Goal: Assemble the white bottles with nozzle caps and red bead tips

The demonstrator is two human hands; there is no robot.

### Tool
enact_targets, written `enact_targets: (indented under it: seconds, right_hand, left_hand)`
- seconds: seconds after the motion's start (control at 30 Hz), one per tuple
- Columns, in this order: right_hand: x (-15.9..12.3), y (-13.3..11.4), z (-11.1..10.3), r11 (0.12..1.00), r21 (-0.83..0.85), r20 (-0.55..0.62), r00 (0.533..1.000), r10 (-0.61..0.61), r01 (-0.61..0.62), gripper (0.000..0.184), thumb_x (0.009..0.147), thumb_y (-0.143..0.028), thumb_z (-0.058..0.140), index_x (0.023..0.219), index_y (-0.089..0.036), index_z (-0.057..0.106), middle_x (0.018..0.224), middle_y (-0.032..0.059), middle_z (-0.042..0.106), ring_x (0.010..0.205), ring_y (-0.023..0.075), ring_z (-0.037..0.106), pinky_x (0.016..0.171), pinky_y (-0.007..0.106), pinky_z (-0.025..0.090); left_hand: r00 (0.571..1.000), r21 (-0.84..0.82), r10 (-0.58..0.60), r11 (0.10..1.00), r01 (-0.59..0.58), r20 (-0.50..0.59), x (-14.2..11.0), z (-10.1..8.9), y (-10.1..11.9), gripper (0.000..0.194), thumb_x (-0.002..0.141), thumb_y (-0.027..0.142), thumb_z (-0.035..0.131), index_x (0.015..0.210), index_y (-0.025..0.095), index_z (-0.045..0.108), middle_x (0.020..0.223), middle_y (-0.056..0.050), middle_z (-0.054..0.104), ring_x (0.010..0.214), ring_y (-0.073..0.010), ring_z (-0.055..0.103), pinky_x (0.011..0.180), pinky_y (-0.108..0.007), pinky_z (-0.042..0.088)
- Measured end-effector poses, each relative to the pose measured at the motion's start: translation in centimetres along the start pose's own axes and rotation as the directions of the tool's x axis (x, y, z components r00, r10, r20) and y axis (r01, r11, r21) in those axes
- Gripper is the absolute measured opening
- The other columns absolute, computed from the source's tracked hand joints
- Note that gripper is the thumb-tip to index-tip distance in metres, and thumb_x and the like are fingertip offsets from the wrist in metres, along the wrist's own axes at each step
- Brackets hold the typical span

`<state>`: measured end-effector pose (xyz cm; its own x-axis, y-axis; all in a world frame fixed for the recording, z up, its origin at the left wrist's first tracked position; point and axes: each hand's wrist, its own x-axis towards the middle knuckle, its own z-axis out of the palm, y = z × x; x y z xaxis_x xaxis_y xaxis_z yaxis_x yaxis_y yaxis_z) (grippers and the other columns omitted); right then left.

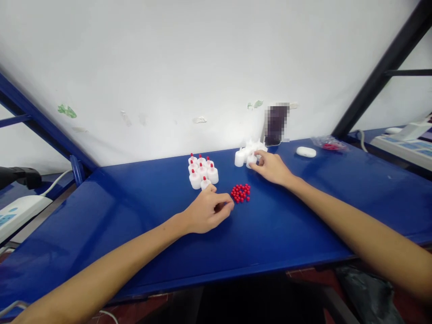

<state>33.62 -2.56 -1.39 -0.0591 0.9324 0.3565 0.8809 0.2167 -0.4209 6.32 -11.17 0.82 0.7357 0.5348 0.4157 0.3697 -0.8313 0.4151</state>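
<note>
My right hand (272, 168) has its thumb and fingers closed around a small white dropper bottle (251, 161) at the front of a cluster of uncapped white bottles (239, 157). Beside a loose pile of small red caps (240, 193), my left hand (212, 210) is closed with its fingertips curled together. Whatever those fingertips may hold is hidden. Behind the left hand stands a group of upright white bottles (202, 171) with red caps on their tips. The nearest of these, a capped bottle (204, 182), is partly covered by my left hand.
The blue table (162, 243) meets a white wall. A dark upright phone-like object (276, 125), blurred out, leans there. Farther right lie a white earphone case (306, 152) and a clear plastic bag (329, 144) with red pieces. A white power strip (16, 213) is at far left.
</note>
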Motion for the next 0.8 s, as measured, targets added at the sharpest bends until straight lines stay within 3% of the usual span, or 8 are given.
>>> enact_targets:
  seconds: [0.2, 0.37, 0.5, 0.67, 0.8]
  right_hand:
    - [-0.4, -1.1, -0.6, 0.997, 0.073, -0.089, 0.996, -0.024, 0.030, 0.037, 0.084, -0.039, 0.060, 0.114, -0.018, 0.064, 0.067, -0.0010, 0.063, 0.063, 0.0179, 0.060, 0.063, 0.029, 0.040]
    - [-1.2, -2.4, -1.0, 0.970, 0.197, -0.195, 0.975, -0.105, 0.144, 0.034, 0.082, -0.034, 0.062, 0.114, -0.019, 0.062, 0.060, -0.0050, 0.054, 0.056, 0.0144, 0.054, 0.061, 0.027, 0.039]
    - [-1.7, -2.9, -0.9, 0.940, 0.256, -0.174, 0.967, -0.186, 0.227, 0.032, 0.083, -0.032, 0.061, 0.112, -0.019, 0.059, 0.059, -0.0068, 0.050, 0.052, 0.0125, 0.049, 0.059, 0.026, 0.039]
    - [-2.2, -3.5, -1.0, 0.912, 0.285, -0.063, 0.956, -0.288, 0.294, 0.031, 0.085, -0.032, 0.059, 0.113, -0.021, 0.055, 0.062, -0.0062, 0.051, 0.053, 0.0122, 0.049, 0.057, 0.025, 0.040]
    - [-2.5, -4.0, -0.8, 0.896, 0.275, -0.090, 0.937, -0.337, 0.348, 0.028, 0.082, -0.033, 0.064, 0.106, -0.021, 0.057, 0.085, 0.0012, 0.063, 0.058, 0.0123, 0.055, 0.060, 0.027, 0.047]
  left_hand:
    - [0.995, 0.164, -0.060, 0.984, 0.072, -0.076, -0.2, 1.0, -2.1, 0.018, 0.092, 0.021, 0.047, 0.083, 0.016, 0.062, 0.051, 0.004, 0.053, 0.048, -0.0103, 0.044, 0.063, -0.026, 0.040]
    - [0.999, 0.273, -0.039, 0.961, 0.037, 0.001, -0.1, 1.2, -2.7, 0.024, 0.093, 0.021, 0.046, 0.108, 0.016, 0.064, 0.067, -0.001, 0.063, 0.057, -0.0126, 0.054, 0.056, -0.024, 0.039]
    - [0.997, 0.345, -0.039, 0.938, 0.013, 0.070, 0.0, 1.2, -2.4, 0.031, 0.096, 0.021, 0.042, 0.118, 0.017, 0.063, 0.084, -0.004, 0.067, 0.063, -0.0137, 0.058, 0.057, -0.025, 0.041]
    - [0.995, 0.358, -0.060, 0.933, 0.026, 0.084, -0.1, 1.2, -2.4, 0.026, 0.097, 0.023, 0.041, 0.110, 0.016, 0.063, 0.082, -0.004, 0.066, 0.065, -0.0151, 0.059, 0.059, -0.026, 0.042]
    - [0.992, 0.321, -0.080, 0.946, 0.047, 0.092, 0.0, 1.1, -2.4, 0.015, 0.095, 0.023, 0.044, 0.099, 0.017, 0.057, 0.079, -0.003, 0.064, 0.062, -0.0146, 0.056, 0.058, -0.026, 0.040]
